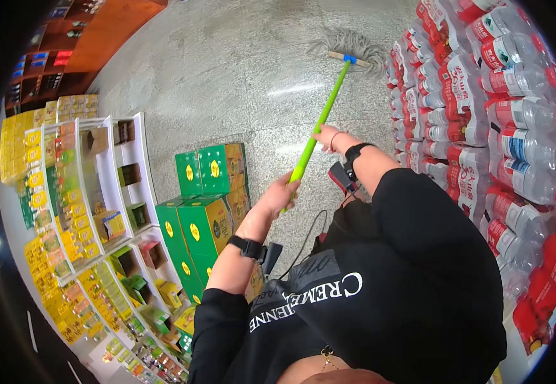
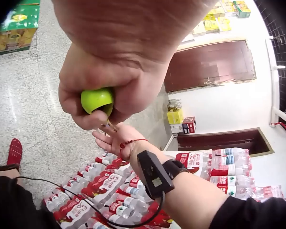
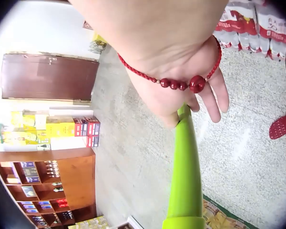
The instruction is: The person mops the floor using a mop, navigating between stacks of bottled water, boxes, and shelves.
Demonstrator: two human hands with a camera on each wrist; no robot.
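Note:
A mop with a bright green handle (image 1: 320, 120) slants away from me across the floor. Its grey string head (image 1: 355, 42) lies spread on the tiles, joined by a blue clamp (image 1: 349, 59). My left hand (image 1: 282, 193) grips the near end of the handle; in the left wrist view the fingers wrap round the hollow green end (image 2: 97, 100). Farther along, my right hand (image 1: 329, 137) holds the handle between thumb and forefinger. Its other fingers (image 3: 214, 98) extend loosely off the handle.
Stacked shrink-wrapped bottle packs (image 1: 463, 102) line the right side, close to the mop head. Green cartons (image 1: 204, 217) are piled at left beside white shelves (image 1: 108, 192) of small packages. A wooden cabinet (image 1: 108, 38) stands at the far left. A black cable (image 1: 310, 249) hangs near my body.

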